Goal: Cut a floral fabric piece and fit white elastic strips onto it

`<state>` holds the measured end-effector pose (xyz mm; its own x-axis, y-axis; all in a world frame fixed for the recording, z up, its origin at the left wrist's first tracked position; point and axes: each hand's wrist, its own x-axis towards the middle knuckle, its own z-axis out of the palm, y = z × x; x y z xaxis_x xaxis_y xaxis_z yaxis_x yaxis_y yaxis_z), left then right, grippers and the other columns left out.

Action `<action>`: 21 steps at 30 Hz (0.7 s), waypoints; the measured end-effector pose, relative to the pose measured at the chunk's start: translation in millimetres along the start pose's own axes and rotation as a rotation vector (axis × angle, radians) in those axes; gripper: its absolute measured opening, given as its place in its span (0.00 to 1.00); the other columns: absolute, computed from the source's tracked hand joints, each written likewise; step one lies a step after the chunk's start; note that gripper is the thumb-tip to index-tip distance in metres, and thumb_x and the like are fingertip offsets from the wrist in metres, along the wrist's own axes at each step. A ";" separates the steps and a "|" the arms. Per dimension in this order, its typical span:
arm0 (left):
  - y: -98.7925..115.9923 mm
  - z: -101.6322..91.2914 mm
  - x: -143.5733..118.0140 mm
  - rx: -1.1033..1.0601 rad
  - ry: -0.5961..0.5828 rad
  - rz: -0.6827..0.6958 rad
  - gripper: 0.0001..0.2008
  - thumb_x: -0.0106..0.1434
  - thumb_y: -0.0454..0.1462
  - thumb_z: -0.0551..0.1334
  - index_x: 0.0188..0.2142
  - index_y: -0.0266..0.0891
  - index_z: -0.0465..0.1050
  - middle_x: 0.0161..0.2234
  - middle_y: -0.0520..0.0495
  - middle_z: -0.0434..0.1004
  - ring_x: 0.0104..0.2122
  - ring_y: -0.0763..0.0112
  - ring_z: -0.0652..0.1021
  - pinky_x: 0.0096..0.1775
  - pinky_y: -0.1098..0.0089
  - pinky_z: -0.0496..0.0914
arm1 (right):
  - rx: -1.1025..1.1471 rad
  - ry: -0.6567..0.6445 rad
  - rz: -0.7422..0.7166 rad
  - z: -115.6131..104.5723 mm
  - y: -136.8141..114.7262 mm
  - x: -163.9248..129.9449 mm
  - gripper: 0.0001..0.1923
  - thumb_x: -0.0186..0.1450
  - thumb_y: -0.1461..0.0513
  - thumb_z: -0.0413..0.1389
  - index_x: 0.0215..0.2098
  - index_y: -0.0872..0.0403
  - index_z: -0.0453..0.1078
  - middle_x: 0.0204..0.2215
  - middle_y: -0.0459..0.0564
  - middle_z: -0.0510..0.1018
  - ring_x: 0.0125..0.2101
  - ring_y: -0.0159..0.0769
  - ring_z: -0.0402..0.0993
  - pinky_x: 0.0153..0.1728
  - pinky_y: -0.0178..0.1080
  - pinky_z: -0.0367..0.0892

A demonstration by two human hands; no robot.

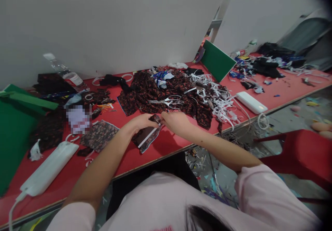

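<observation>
A small dark floral cloth piece [144, 133], crossed by a white strip, is held at the front of the red table [169, 142], between the two hands. Its upper end is gripped by the left hand [140, 122], thumb and fingers closed on it; its upper right corner is pinched by the right hand [175, 121] — the exact fingertip contact cannot be made out. Just beyond, open-bladed scissors [169, 102] are laid on a heap of floral fabric [138, 85], flanked on the right by tangled white strips [220, 106]. To the left, a paler floral piece [100, 135] is spread near a white elongated box [49, 168] — and behind everything a pale partition [111, 30] is seen
</observation>
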<state>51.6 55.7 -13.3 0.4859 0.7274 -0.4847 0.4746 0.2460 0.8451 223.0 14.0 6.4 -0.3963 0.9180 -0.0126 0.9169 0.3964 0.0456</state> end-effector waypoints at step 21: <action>-0.9 13.5 -16.3 -0.324 0.141 0.022 0.08 0.42 0.33 0.62 0.26 0.36 0.71 0.18 0.55 0.70 0.17 0.76 0.70 0.21 0.75 0.61 | 0.024 0.184 -0.144 -23.2 -1.4 -18.0 0.10 0.68 0.60 0.44 0.35 0.55 0.65 0.29 0.51 0.77 0.30 0.36 0.72 0.29 0.35 0.56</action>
<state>53.2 35.0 -9.2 0.3763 0.8108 -0.4482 0.1965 0.4029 0.8939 227.7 -3.2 29.7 -0.5227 0.8363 0.1656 0.8504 0.5251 0.0324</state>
